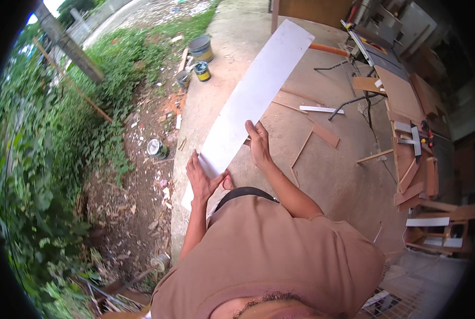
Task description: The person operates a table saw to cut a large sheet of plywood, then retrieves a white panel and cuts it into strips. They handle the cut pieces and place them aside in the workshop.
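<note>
Bench [398,91] well to the right of the right hand [259,144]. Long white board [256,93] held in both hands, extending forward beyond them: left hand [201,178] grasps across its near end, right hand grips its right edge, thumb on top. Grey bucket [199,48] ahead of left hand, well apart; smaller pot [202,72] just beside bucket, nearer that hand

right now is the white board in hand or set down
The white board is in hand: left hand around its near end, right hand at its right edge.
</note>
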Demonstrator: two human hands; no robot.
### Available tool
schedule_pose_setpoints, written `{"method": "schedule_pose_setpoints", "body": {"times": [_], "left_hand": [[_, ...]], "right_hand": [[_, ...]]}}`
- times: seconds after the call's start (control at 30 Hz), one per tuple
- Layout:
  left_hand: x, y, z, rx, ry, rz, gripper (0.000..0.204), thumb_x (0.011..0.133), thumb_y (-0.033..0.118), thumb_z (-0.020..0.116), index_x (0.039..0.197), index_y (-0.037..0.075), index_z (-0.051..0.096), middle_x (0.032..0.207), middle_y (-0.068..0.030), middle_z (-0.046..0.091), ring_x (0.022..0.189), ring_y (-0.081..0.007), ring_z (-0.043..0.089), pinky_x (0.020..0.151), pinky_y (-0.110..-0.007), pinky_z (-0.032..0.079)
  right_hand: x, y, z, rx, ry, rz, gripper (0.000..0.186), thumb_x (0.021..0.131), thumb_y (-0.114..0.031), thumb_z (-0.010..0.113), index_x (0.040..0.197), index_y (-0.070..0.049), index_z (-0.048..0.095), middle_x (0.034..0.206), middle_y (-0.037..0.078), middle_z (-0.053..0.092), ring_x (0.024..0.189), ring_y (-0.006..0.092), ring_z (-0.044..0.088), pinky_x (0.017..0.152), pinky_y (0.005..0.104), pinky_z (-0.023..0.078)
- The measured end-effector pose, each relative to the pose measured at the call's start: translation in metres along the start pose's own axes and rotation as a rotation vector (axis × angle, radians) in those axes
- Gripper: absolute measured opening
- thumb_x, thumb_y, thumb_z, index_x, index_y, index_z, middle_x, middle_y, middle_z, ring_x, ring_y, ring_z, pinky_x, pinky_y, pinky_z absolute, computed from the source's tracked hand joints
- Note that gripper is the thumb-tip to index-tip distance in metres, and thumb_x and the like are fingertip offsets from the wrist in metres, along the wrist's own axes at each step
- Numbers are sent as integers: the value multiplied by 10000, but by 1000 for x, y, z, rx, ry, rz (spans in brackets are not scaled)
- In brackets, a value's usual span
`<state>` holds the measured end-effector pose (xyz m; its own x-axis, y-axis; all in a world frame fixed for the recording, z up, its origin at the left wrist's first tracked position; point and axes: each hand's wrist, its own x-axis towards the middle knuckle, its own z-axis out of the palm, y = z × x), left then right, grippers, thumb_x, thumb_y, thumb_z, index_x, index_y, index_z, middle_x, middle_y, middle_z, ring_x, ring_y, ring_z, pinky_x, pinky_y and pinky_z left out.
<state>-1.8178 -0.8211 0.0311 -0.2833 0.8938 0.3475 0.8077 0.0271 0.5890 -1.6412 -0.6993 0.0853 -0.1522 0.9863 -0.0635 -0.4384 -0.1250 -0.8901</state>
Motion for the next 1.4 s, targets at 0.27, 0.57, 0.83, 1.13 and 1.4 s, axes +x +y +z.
{"method": "schedule_pose_setpoints", "body": {"times": [0.27,0.57,0.83,1.13,1.4], "left_hand": [[228,-63,91,-3,-199,164,1164,585,356,895,1491,-15,265,1358,-289,376,1255,-453,394,1076,-537,355],[468,-92,204,1,-391,190,1169,558,262,893,1513,43,256,1351,-259,378,1264,-435,390,1084,-524,373],[692,-114,263,96,-461,156,1137,526,346,898,1472,29,352,1338,-242,432,1262,-423,416,1093,-512,356],[949,-172,375,77,-549,239,1161,515,373,902,1483,53,346,1371,-235,407,1268,-430,409,1095,-540,341],[1168,-107,498,80,-678,589,1172,558,389,908,1502,37,309,1378,-231,406,1271,-429,411,1080,-529,349]], "right_hand": [[216,-20,-18,4,167,-78,465,1034,-383,532,1343,-37,551,1189,95,659,1043,182,666,824,350,589],[469,10,-87,72,285,78,383,1013,-366,574,1285,-97,591,1211,56,643,1089,190,636,909,402,537],[710,10,-99,74,215,368,352,956,-393,666,1138,-94,627,1047,27,664,960,169,653,868,366,542],[969,33,-94,123,272,305,293,991,-350,621,1155,-107,638,1037,13,667,943,149,650,864,352,542],[1094,-35,-143,200,553,57,310,1027,-315,552,1200,-62,598,1097,77,658,985,194,665,881,368,562]]}}
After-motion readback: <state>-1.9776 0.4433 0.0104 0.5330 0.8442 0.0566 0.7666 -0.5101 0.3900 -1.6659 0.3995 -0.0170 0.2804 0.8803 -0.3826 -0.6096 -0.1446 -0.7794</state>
